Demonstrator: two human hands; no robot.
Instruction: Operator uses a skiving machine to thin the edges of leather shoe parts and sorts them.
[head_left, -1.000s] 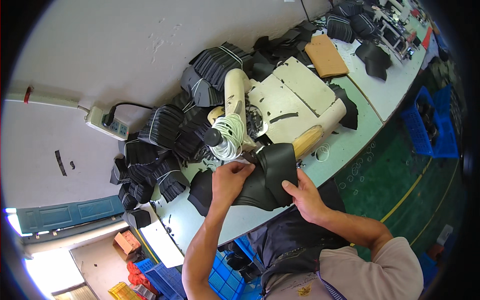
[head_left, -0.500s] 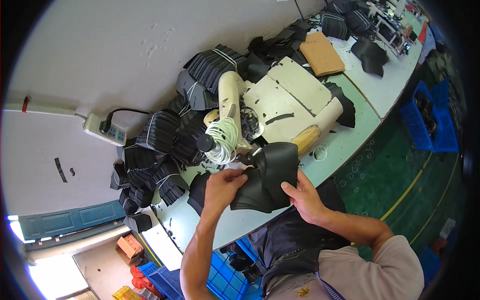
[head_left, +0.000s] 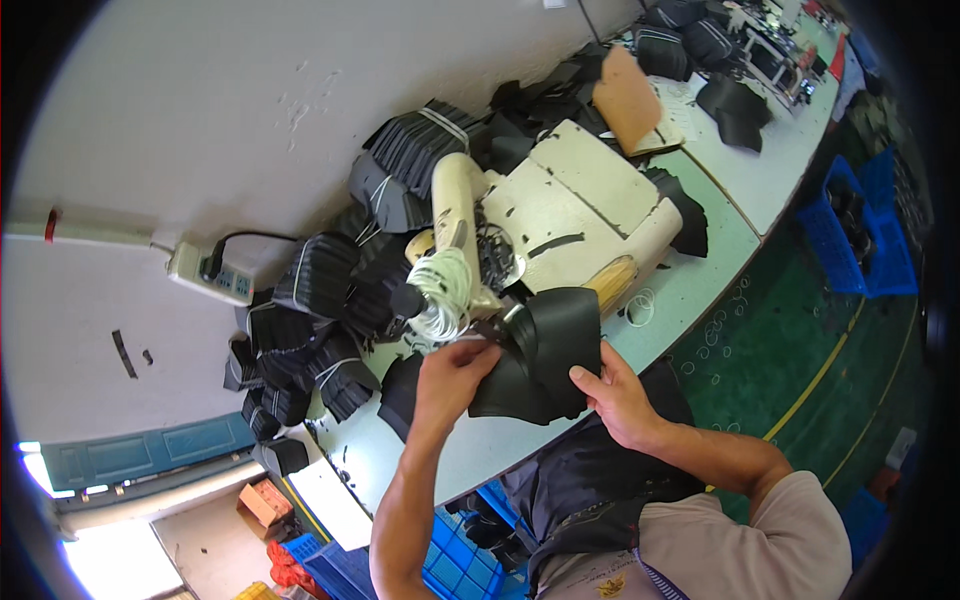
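Note:
A curved black sheet piece (head_left: 562, 340) lies across the front of a cream-coloured bench machine (head_left: 570, 190). My right hand (head_left: 622, 398) grips its right edge, thumb on top and fingers underneath. My left hand (head_left: 455, 378) is closed in a pinch on the left side of the black material, close under the machine's working head. More black sheet (head_left: 505, 395) shows below the upper piece; whether they are one piece or several, I cannot tell. A bunch of white bands (head_left: 443, 295) hangs on the machine's arm just above my left hand.
Banded stacks of black pieces (head_left: 318, 270) crowd the wall side. A power strip (head_left: 210, 273) is on the wall. On the green table (head_left: 725, 205) sit loose bands (head_left: 640, 307) and an opened brown folder (head_left: 628, 100). Blue crates (head_left: 845, 225) stand on the floor at right.
The brown folder's cover has lifted, baring pale pages. The black piece and both hands have shifted slightly right in the picture; the grips look the same.

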